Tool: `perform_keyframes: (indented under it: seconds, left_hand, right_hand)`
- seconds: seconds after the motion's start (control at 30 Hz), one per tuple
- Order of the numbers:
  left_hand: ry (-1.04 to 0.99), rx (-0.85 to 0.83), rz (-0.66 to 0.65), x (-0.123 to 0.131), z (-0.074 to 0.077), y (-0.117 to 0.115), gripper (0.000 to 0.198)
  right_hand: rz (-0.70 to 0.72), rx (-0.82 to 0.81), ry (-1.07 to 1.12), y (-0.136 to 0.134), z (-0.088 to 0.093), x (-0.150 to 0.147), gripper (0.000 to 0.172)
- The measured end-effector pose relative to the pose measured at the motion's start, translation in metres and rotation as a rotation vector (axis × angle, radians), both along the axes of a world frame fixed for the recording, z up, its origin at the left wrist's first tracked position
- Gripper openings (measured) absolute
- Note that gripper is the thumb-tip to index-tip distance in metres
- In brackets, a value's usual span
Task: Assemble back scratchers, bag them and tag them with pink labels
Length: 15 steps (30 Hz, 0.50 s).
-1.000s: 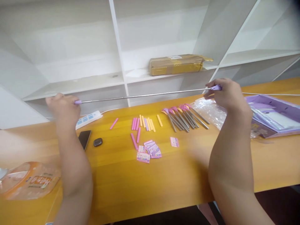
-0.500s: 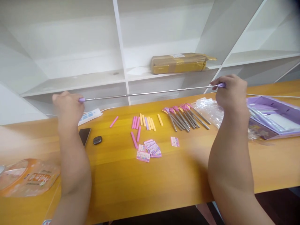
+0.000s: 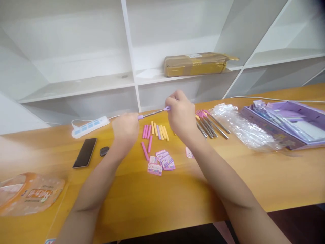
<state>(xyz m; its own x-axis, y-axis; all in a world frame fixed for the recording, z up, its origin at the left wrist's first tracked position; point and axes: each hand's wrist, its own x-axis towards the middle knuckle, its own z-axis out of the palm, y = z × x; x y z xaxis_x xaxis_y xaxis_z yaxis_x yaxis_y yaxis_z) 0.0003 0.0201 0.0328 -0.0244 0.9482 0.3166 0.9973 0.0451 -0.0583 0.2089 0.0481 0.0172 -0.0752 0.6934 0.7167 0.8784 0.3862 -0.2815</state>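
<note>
Both my hands hold one thin metal telescopic rod (image 3: 153,113) with purple ends above the wooden table (image 3: 228,183). My left hand (image 3: 125,130) is closed round its left purple end. My right hand (image 3: 180,113) pinches the right purple end. The rod is short, only a small stretch showing between the hands. Below lie several pink, yellow and lilac sticks (image 3: 154,132), a pile of small printed cards (image 3: 161,162), and a bunch of collapsed metal rods with pink and purple heads (image 3: 210,123).
A white power strip (image 3: 90,126), a dark phone (image 3: 85,152) and a small black object (image 3: 104,151) lie at left. An orange plastic bag (image 3: 30,193) sits near left. Clear plastic wrap (image 3: 238,125) and a purple box (image 3: 291,123) are at right. A brown parcel (image 3: 196,63) rests on the white shelf.
My hands have come together from far apart toward the table's middle, and the rod between them has collapsed from long to short. The view has tilted slightly.
</note>
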Motion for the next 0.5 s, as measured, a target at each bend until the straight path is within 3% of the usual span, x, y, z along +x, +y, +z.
perform_keyframes:
  seconds: [0.17,0.3,0.5]
  left_hand:
    - [0.015,-0.024,-0.021,0.001,0.001,-0.010,0.034]
    - [0.015,-0.031,-0.018,-0.002,0.006,-0.014,0.036]
    - [0.052,-0.057,-0.014,-0.008,0.018,-0.015,0.027]
  right_hand:
    - [0.020,-0.026,-0.039,-0.024,0.002,-0.017,0.028]
    - [0.027,-0.008,-0.041,-0.025,0.002,-0.017,0.027]
    - [0.065,-0.117,-0.136,-0.024,0.002,-0.019,0.030]
